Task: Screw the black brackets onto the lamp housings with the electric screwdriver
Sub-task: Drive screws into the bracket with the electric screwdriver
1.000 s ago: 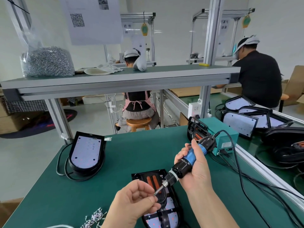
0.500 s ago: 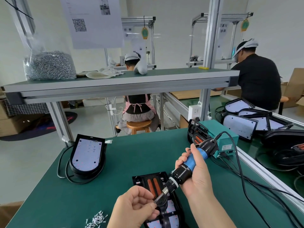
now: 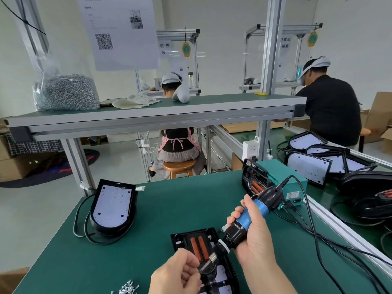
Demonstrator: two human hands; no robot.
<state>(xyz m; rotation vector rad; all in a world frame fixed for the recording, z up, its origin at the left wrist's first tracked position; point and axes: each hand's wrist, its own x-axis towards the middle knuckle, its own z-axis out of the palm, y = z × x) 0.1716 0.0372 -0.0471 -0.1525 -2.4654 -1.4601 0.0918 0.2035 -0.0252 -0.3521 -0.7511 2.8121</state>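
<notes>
The electric screwdriver [image 3: 250, 217] has dipped toward the lamp housing [image 3: 180, 240].

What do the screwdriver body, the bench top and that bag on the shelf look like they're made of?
Electric screwdriver: blue and black, likely plastic, smooth, slightly glossy. Bench top: green mat, matte, probably rubber or vinyl. Bag: thin clear plastic film, crinkled and shiny, filled with grey metallic screws.

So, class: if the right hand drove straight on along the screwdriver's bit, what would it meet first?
Likely the left hand, whose fingers curl beside the bit; the black bracket lies just beyond, depth unclear.
</notes>
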